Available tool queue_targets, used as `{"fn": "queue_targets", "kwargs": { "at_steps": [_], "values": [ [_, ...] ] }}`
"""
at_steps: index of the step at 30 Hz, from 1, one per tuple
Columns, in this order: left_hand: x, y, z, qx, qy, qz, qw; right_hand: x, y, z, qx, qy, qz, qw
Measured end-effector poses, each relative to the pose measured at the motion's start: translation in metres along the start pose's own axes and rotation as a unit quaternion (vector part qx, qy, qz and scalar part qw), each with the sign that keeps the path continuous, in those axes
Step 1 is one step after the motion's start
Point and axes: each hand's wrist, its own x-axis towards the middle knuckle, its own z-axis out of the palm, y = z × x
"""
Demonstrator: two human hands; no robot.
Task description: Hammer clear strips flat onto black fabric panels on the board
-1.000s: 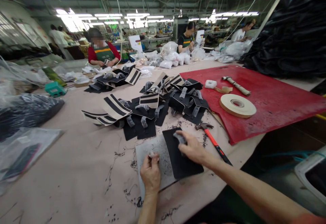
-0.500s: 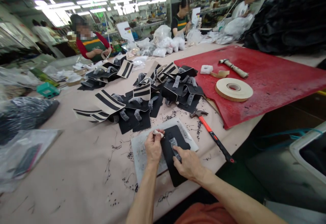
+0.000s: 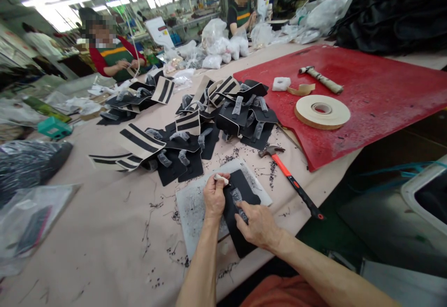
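Observation:
My left hand (image 3: 213, 197) is closed around a small white-wrapped tool (image 3: 221, 179), its dark tip near the upper edge of a black flat panel (image 3: 240, 179). A plastic-wrapped strap (image 3: 236, 196) runs along the middle of that panel. My right hand (image 3: 260, 223) rests on the panel, thumb and fingers closed about the lower part of the strap. Under the panel's upper part lies a pale, speckled board (image 3: 195, 204). A claw hammer (image 3: 291, 181) with an orange and black handle lies to the right, apart from both hands.
Black panels (image 3: 188, 146) with wrapped straps and striped beige flaps lie heaped beyond the board. On the red mat (image 3: 377, 92) are a tape roll (image 3: 322, 111) and a wrapped hammer (image 3: 321, 79). Black thread scraps litter the table (image 3: 115, 232). Co-workers sit across, behind plastic bags (image 3: 223, 46).
The camera view has shifted slightly. The white-wrapped tool in my left hand has tilted and now points more toward the panel. My right hand stays on the strap.

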Motion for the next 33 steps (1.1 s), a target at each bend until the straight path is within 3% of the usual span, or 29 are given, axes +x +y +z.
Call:
{"fn": "queue_targets", "kwargs": {
  "at_steps": [9, 14, 17, 19, 20, 22, 25, 28, 33],
  "values": [
    [0.000, 0.009, 0.005, 0.081, 0.009, 0.019, 0.996, -0.003, -0.002, 0.000, 0.008, -0.009, 0.010, 1.000],
    [-0.001, 0.011, 0.006, 0.148, -0.001, 0.067, 0.987, 0.000, 0.002, -0.026, 0.100, -0.031, 0.007, 0.994],
    [0.000, 0.011, 0.005, 0.160, -0.024, 0.089, 0.983, 0.007, 0.035, -0.054, 0.102, 0.058, 0.032, 0.993],
    [-0.001, 0.011, 0.003, 0.160, -0.041, 0.107, 0.980, 0.010, 0.069, -0.071, -0.022, 0.135, 0.089, 0.987],
    [-0.001, 0.011, 0.003, 0.160, -0.050, 0.115, 0.979, 0.010, 0.087, -0.078, -0.093, 0.144, 0.122, 0.977],
    [-0.001, 0.011, 0.001, 0.158, -0.065, 0.124, 0.977, 0.010, 0.116, -0.088, -0.171, 0.113, 0.194, 0.959],
    [0.001, 0.011, 0.001, 0.143, -0.080, 0.113, 0.980, 0.010, 0.136, -0.094, -0.039, 0.048, 0.288, 0.956],
    [0.004, 0.010, 0.002, 0.115, -0.096, 0.092, 0.984, 0.018, 0.127, -0.099, 0.133, -0.004, 0.306, 0.943],
    [0.007, 0.009, 0.005, 0.097, -0.115, 0.084, 0.985, 0.030, 0.074, -0.123, 0.239, -0.039, 0.276, 0.930]
  ]
}}
